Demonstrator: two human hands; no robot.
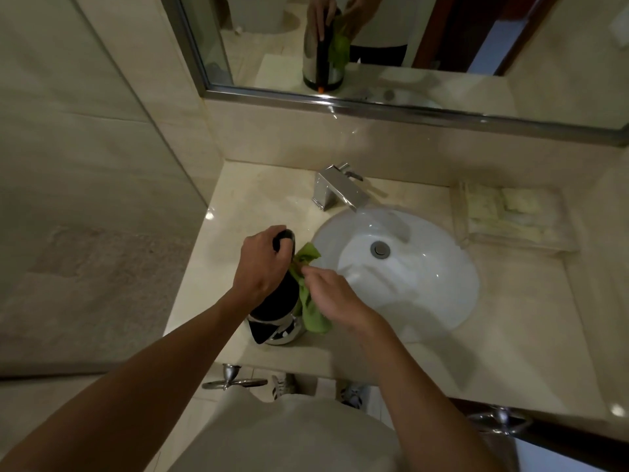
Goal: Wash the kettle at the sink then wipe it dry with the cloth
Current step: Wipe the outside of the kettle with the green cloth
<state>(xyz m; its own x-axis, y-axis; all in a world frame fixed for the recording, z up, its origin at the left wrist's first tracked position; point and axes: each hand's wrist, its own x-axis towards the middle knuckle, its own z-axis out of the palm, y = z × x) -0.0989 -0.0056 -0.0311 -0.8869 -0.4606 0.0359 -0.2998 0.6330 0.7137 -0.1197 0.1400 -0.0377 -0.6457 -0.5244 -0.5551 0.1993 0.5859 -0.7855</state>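
Closest, under the front edge of the counter (510, 352), two shiny metal towel rings (235, 381) and the toes of two shoes (284, 386) on the floor. On the smooth, pale stone counter, near its front edge and just left of the sink (425, 294), a kettle (277, 311) standing up, round and shiny silver low down, black higher up. Left hand (260, 264) curled round the black handle at the top of the kettle, gripping it. Right hand (332, 294) pinching a soft, crumpled green cloth (311, 311) and pressing it against the right side of the kettle, with cloth poking out above and below the fingers. To the right, set into the counter, a smooth white oval sink with a round metal drain (380, 249) in the middle. Behind the sink, at the back edge of the counter, a square, shiny chrome tap (337, 190). In the back right corner of the counter, a clear tray (510, 221) holding pale folded things, too blurry to name. Farthest, on the wall, a big mirror (425, 56) with a metal frame, showing both hands, the kettle and the green cloth again. On the left, flat beige wall tiles (85, 165).
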